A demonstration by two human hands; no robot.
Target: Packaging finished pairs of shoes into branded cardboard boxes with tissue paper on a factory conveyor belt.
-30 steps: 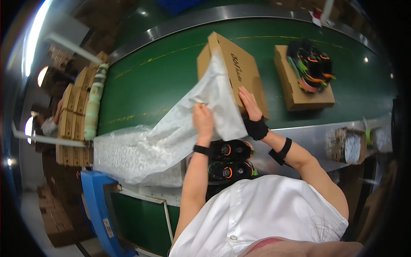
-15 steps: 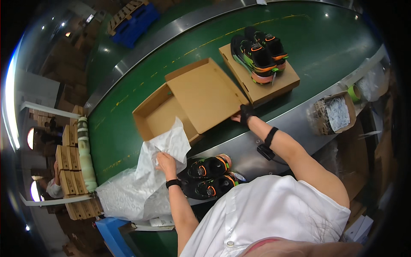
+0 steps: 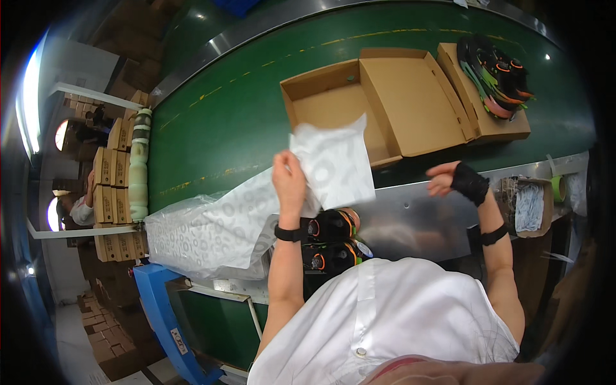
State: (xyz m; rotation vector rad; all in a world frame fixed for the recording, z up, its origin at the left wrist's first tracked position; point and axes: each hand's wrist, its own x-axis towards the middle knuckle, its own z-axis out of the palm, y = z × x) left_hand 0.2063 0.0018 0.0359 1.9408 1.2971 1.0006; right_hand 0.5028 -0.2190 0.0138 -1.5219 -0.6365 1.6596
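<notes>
My left hand (image 3: 289,183) is closed on a sheet of printed white tissue paper (image 3: 337,163), which hangs up in front of an open brown shoebox (image 3: 327,106). More of this paper (image 3: 218,224) lies in a clear plastic bag to the left. With its fingers apart and nothing in them, my right hand (image 3: 452,181) is over the metal edge, below the box lid (image 3: 417,106). Two black shoes with orange and green trim (image 3: 330,247) lie close to my body, partly behind my left arm and the paper.
Another pair of shoes (image 3: 494,77) stands on a shoebox (image 3: 513,128) at the right of the green conveyor belt (image 3: 212,138). A small carton (image 3: 545,205) of white packets and a green tape roll (image 3: 558,188) sit farther right. Stacked shoeboxes (image 3: 110,183) stand at the left, beside another person's arm.
My left hand has lifted the paper sheet up and right. My right hand has let go of the box lid and moved away. In the view, the boxes sit farther right.
</notes>
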